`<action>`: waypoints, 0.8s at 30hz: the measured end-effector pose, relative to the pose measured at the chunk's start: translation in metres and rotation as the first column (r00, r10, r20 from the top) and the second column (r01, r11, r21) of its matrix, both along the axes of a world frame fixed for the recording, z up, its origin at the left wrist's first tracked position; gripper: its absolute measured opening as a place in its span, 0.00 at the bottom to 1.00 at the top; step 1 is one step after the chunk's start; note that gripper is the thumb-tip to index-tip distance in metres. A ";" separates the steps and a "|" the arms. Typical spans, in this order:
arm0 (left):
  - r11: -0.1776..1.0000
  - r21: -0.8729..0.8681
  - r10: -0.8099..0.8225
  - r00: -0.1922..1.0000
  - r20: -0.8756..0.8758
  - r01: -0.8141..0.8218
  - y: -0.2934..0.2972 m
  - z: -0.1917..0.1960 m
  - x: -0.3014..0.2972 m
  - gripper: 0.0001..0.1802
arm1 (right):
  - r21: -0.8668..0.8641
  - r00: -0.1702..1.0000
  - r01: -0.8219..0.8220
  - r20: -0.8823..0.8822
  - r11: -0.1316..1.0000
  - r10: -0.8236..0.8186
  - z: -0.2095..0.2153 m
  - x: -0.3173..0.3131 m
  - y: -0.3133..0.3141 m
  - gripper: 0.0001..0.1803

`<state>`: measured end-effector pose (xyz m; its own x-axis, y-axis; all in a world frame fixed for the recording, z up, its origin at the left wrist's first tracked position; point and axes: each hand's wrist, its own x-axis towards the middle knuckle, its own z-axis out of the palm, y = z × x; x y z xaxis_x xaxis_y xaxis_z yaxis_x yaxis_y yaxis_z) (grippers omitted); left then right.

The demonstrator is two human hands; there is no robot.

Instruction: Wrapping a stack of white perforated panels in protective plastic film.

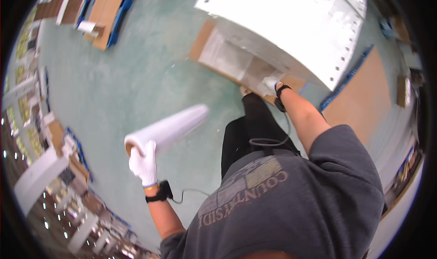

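Note:
My left hand, in a white knit glove, is closed on the cardboard-core end of a roll of stretch film. The roll is held out over the floor on my left, its far end blurred and tilted away from me. On the right, my right hand, also gloved, reaches down to the low edge beneath a large white panelled unit with holes along its edges. Whitish translucent film covers the cardboard under that unit. The right hand's fingers are blurred against the film, so their grip is unclear.
A cardboard-topped blue pallet lies right of the white unit. Another loaded blue pallet stands at the far left. Shelving and goods line the left side. Thin cables run from both wrist straps, and my legs stand close to the unit.

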<state>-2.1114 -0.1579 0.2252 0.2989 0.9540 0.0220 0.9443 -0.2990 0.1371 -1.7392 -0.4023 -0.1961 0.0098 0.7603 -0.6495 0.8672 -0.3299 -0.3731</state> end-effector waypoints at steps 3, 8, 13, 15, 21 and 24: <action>0.998 0.015 0.053 0.995 0.087 -0.055 0.016 0.040 -0.002 0.20 | -0.259 0.680 0.525 -0.446 0.811 -0.582 0.022 -0.099 0.034 0.37; 1.000 0.014 -0.017 0.885 0.465 0.012 0.061 0.120 0.004 0.11 | -0.026 0.667 0.540 -0.596 0.842 -0.446 0.118 -0.138 0.118 0.48; 0.990 -0.051 -0.067 0.751 0.656 0.133 0.131 0.159 0.020 0.11 | 0.352 0.812 0.540 -0.458 0.765 -0.362 0.115 -0.133 0.169 0.21; 0.991 -0.035 -0.078 0.758 0.647 0.132 0.170 0.159 0.018 0.12 | 0.554 0.855 0.514 -0.269 0.655 -0.443 0.094 -0.137 0.191 0.20; 0.948 -0.131 -0.054 0.554 0.831 0.289 0.262 0.161 0.047 0.18 | 0.160 0.174 0.982 -0.973 0.105 -0.152 0.190 -0.071 0.224 0.21; 0.879 -0.213 -0.009 0.462 0.887 0.426 0.319 0.146 0.076 0.21 | -0.152 -0.156 0.988 -0.974 0.033 0.162 0.243 -0.038 0.212 0.27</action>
<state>-2.0353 0.1610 0.3708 0.5278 0.8464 0.0705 0.2025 -0.2061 0.9574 -1.7768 -0.1907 0.0464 0.7448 0.6671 -0.0181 -0.4636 0.4977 -0.7331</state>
